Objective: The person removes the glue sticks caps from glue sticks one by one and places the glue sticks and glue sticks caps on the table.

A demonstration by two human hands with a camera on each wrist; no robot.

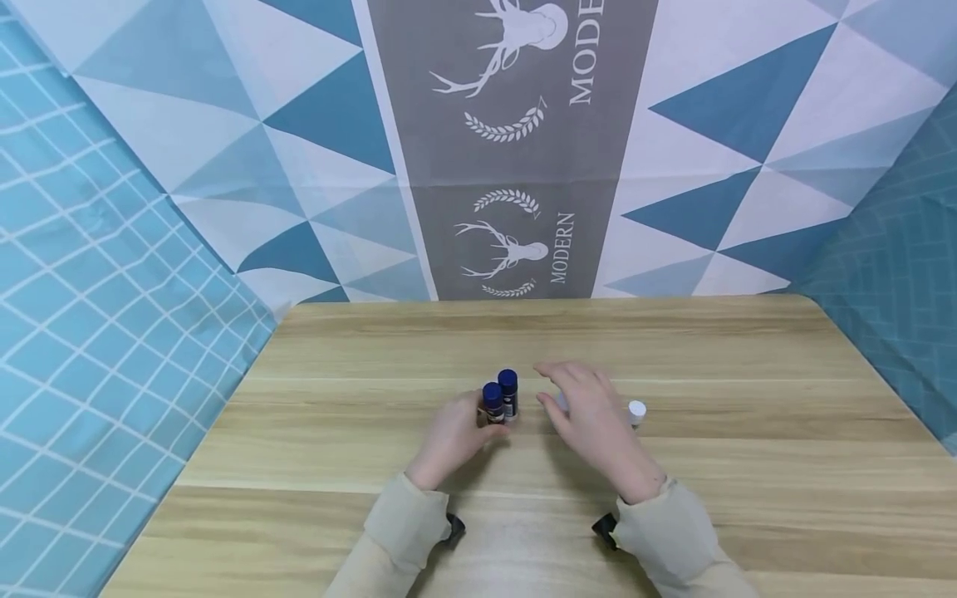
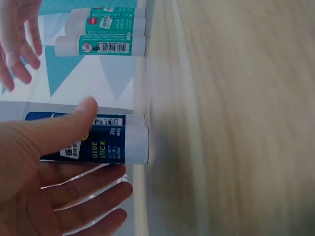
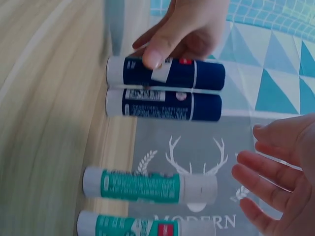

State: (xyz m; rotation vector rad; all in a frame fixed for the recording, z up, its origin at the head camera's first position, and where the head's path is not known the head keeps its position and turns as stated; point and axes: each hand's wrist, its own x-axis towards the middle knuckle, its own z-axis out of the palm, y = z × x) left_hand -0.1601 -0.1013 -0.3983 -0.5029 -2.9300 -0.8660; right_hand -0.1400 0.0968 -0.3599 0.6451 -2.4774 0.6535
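- On the far left hangs a light-blue fabric sheet with a white grid [image 1: 67,274], running down beside the table.
- The left hand [image 1: 458,428], in a beige sleeve [image 1: 407,519] with a small black device [image 1: 453,531] at the wrist, pinches the nearer dark-blue cylindrical glue stick [image 1: 493,402], its thumb on one side and fingers on the other.
- That glue stick stands upright on the light wood-grain tabletop [image 1: 321,465], its navy cap upward and its white base down.
- Just to its right, also upright, stands a second navy-labelled glue stick [image 1: 508,390]; the left wrist view shows its barcode.
- Behind, in the middle, a grey printed panel [image 1: 516,166] bears white deer heads, wreaths and the word MODERN, between blue, white and grey triangles.
- The right hand [image 1: 591,415] is spread, its fingers parted and gently bent, with nothing in its grasp; it is near the green sticks and apart from the navy pair.
- Three upright green-labelled glue sticks with white caps [image 2: 106,45] stand beside it, partly hidden in the head view.
- On the far right hangs a darker teal sheet [image 1: 897,282].
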